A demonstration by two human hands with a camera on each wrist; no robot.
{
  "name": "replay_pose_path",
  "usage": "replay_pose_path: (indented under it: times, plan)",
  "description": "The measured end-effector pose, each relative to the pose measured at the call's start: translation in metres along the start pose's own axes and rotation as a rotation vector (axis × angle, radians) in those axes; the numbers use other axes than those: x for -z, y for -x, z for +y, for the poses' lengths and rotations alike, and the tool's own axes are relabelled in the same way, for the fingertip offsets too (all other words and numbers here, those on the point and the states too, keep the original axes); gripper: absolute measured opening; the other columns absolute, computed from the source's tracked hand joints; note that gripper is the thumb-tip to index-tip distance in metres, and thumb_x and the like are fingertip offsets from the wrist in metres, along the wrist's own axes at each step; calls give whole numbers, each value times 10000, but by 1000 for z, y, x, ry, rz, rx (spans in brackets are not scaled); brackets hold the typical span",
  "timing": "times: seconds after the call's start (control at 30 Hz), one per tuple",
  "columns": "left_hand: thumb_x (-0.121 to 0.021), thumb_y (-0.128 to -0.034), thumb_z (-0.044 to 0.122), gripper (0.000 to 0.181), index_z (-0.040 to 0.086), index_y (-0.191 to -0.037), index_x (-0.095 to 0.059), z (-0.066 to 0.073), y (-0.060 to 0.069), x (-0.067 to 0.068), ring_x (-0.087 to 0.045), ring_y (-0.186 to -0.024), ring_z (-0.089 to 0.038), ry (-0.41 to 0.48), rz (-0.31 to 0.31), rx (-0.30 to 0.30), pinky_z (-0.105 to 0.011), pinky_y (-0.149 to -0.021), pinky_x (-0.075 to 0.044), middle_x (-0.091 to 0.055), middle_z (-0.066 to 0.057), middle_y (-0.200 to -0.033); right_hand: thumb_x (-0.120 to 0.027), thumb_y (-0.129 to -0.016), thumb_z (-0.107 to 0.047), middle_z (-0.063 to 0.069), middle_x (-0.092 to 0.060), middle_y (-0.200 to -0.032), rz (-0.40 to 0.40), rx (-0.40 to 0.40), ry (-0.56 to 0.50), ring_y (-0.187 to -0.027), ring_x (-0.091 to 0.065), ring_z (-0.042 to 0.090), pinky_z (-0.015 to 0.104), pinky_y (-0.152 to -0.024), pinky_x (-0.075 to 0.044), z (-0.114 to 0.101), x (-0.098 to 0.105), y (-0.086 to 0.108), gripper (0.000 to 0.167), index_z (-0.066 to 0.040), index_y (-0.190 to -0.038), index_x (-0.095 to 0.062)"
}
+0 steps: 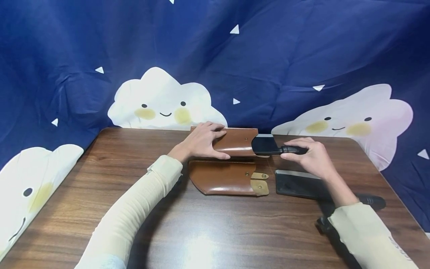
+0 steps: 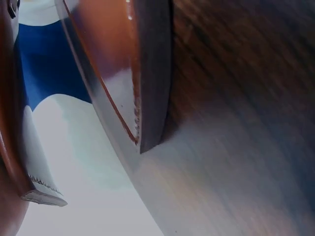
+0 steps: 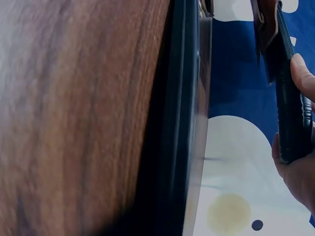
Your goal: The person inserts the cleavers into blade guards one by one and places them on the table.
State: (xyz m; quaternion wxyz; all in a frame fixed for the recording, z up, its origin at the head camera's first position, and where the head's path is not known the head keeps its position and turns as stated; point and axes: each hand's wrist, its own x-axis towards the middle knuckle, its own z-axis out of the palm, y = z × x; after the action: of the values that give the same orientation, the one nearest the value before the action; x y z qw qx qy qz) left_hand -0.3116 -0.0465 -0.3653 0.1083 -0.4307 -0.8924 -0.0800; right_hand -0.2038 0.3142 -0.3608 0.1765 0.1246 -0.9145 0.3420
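Note:
My left hand [image 1: 205, 140] grips a glossy brown leather knife sheath [image 1: 236, 142] by its left part, thumb along the near edge and fingers over the far side. My right hand [image 1: 314, 153] holds the black handle [image 1: 293, 150] of a cleaver whose dark blade [image 1: 264, 145] is partly inside the sheath's right end; the rest of the blade is hidden. In the left wrist view the held sheath [image 2: 7, 137] appears raised off the table. The right wrist view shows thumb and fingers round the cleaver handle [image 3: 293, 118].
A second brown sheath [image 1: 221, 177] with tan snap flaps [image 1: 260, 186] lies just in front. To its right lies another black cleaver [image 1: 295, 185], partly under my right forearm. The wooden table [image 1: 161, 231] meets a blue cloud-patterned cloth [image 1: 255, 67] at the back.

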Motion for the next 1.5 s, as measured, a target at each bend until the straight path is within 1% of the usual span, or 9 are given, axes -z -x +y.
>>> replay_pose_path:
  times: [0.1,0.2,0.37,0.5,0.8,1.0,1.2,1.3,1.5]
  plan:
    - [-652,-731,809,985,122,-1435,-599,1,0,0,-448,-1324,-286,5,1,6,-462,-1042,-368,-514,-77,-1483,-915,-756,-214,134,-732,-1090,16,12,-13,-1004,-548,72,156,-822,-391,-2,-4,0,387,-52,-1087,-795]
    - [-654,-732,808,984,127,-1440,-595,2,-1,0,-442,-1331,-280,6,-4,10,-463,-1032,-372,-508,-71,-1490,-917,-753,-200,132,-731,-1088,20,11,-23,-998,-542,45,142,-826,-391,-3,-6,0,387,-44,-1086,-795]
    - [-647,-736,812,987,126,-1443,-591,2,-1,1,-439,-1332,-279,-1,-17,15,-461,-1038,-367,-503,-72,-1495,-911,-766,-216,129,-727,-1102,16,-2,-29,-1015,-551,86,149,-829,-395,-4,-9,0,399,-41,-1103,-789]
    - [-645,-738,813,989,126,-1447,-586,2,-1,1,-437,-1326,-276,-4,-23,18,-458,-1029,-367,-500,-73,-1495,-910,-766,-213,121,-732,-1092,24,3,-25,-1019,-561,131,151,-837,-393,-6,-12,-2,392,-41,-1098,-790]
    - [-645,-731,819,1000,125,-1448,-586,3,1,0,-432,-1333,-278,10,-19,12,-466,-1031,-368,-499,-72,-1495,-914,-748,-142,132,-736,-1090,39,26,-32,-1022,-564,120,122,-852,-383,-7,-19,0,377,-28,-1085,-788]
    - [-655,-731,811,992,123,-1443,-590,4,3,-1,-436,-1337,-282,21,-18,11,-466,-1052,-368,-504,-74,-1492,-898,-756,-88,139,-737,-1069,48,73,-22,-999,-565,114,120,-838,-388,-7,-21,2,360,-15,-1088,-780]
    - [-653,-735,808,993,115,-1442,-590,6,3,-3,-442,-1327,-292,26,-19,2,-480,-1047,-372,-507,-86,-1490,-870,-771,-20,149,-729,-1070,43,149,-45,-1035,-574,192,122,-887,-378,-8,-27,4,345,14,-1099,-768]
    - [-647,-739,809,990,117,-1444,-587,8,2,-3,-442,-1325,-290,24,-27,2,-477,-1047,-367,-507,-87,-1489,-859,-772,10,150,-729,-1074,39,184,-60,-1032,-573,205,130,-881,-385,-7,-29,3,342,26,-1101,-764]
    - [-662,-732,800,980,124,-1439,-595,8,-3,2,-440,-1336,-291,12,4,9,-472,-1045,-360,-510,-79,-1483,-848,-771,40,151,-733,-1075,68,234,-63,-1009,-569,197,138,-853,-393,-8,-27,-1,335,29,-1095,-765]
